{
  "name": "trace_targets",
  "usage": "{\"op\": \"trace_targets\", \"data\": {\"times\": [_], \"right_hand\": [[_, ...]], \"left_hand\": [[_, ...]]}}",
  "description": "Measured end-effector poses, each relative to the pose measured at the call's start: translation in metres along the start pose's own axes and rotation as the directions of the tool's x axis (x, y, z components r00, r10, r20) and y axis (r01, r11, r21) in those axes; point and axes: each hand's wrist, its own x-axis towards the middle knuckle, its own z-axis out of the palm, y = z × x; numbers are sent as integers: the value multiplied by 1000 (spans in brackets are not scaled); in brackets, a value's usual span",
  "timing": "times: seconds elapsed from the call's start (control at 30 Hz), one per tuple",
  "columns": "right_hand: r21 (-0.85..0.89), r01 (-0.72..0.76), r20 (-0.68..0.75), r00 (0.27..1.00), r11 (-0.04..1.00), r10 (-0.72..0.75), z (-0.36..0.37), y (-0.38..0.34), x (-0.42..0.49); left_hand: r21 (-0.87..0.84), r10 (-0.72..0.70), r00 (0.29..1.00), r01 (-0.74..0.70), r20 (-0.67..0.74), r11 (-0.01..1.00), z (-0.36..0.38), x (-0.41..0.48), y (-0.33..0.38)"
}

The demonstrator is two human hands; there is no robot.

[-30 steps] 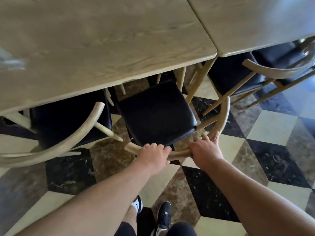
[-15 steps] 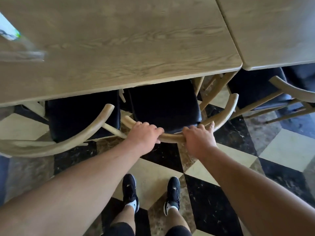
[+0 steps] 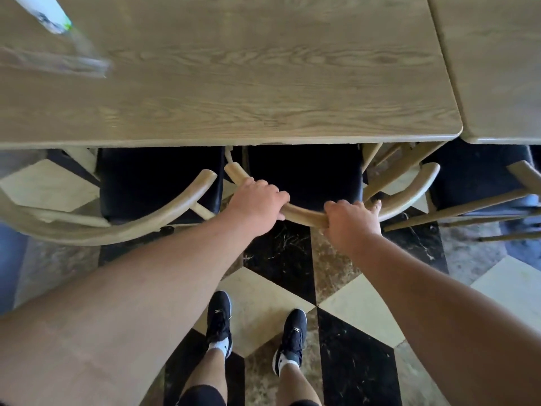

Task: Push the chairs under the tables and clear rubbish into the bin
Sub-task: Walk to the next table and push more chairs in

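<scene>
A wooden chair with a black seat point(image 3: 304, 174) stands in front of me, most of the seat under the wooden table point(image 3: 234, 92). My left hand point(image 3: 256, 200) grips the left part of its curved backrest point(image 3: 304, 215). My right hand point(image 3: 351, 222) grips the same rail further right. Something clear, blurred, with a white and green label point(image 3: 55, 24) lies on the tabletop at the far left.
A second chair point(image 3: 158, 177) is tucked in at the left and a third point(image 3: 474, 180) at the right under a second table point(image 3: 497, 68). The floor is chequered marble tile point(image 3: 363, 312). My two feet in black shoes point(image 3: 219, 317) stand just behind the chair.
The chair has slid forward under the table with both hands on its backrest, and I have stepped closer. The seat now shows much less than before.
</scene>
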Motion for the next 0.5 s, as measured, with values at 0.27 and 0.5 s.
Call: {"op": "trace_targets", "data": {"times": [0.27, 0.5], "right_hand": [[78, 137, -8, 991, 987, -137, -8, -22, 12], [182, 129, 26, 990, 975, -136, -5, -81, 36]], "left_hand": [[-158, -262, 912, 222, -315, 962, 15, -73, -67], [-163, -506, 858, 514, 90, 842, 41, -121, -154]]}}
